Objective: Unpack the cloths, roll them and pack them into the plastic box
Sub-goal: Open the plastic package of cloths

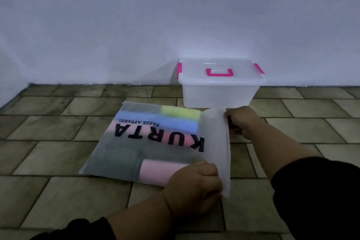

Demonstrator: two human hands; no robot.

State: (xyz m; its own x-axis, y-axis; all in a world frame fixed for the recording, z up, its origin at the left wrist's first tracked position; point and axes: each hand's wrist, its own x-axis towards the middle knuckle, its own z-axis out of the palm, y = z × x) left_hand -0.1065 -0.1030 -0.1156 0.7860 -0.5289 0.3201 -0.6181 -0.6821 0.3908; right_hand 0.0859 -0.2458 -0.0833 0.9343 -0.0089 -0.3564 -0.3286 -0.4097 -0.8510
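Dark sleeves [315, 191] frame the bottom of the head view, and from them both hands reach out over a tiled floor [58, 191]. Closest in, the left hand [194, 185] has its fingers curled round the near end of a white flap [216, 142], which stands up from the floor. The right hand [242, 121] pinches the far end of the same flap. That flap belongs to a frosted bag [120, 163] lying flat on the tiles, printed with "KURTA" and "PAZZE APPAREL". The cloths show through it as folded blocks: pink [155, 171] near the left hand, then grey [116, 154], blue [171, 123] and yellow-green [181, 113] further off. Just beyond the bag, against the white wall [116, 25], stands the plastic box [220, 93], its lid [194, 72] on, with a pink handle [219, 72] and pink side clips [179, 70]
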